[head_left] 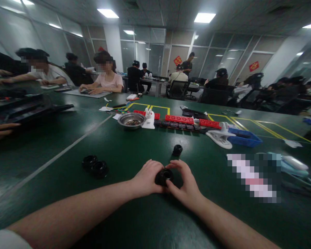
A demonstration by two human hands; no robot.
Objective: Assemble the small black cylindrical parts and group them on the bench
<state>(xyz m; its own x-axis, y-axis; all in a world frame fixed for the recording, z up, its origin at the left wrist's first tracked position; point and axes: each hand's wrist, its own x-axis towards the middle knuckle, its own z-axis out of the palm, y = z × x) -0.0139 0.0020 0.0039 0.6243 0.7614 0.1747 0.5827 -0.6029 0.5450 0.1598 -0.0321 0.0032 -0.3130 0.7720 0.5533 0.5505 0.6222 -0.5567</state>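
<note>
Between my two hands is a black ring-shaped part (166, 175) with a round hole facing up. My left hand (150, 177) wraps round its left side. On the other side, the thumb and index finger of my right hand (184, 181) pinch it. Just beyond my hands a similar black part (177, 149) stands on the green table (134, 221). Two more black ring parts, one at the back (89, 161) and one in front (99, 168), sit touching each other to the left.
A metal bowl (131, 120) of small pieces, red blocks (179, 119), a white clamp (221, 135) and a blue tray (245, 137) line the table's middle. A person's hand (2, 132) is at far left. Other people sit behind.
</note>
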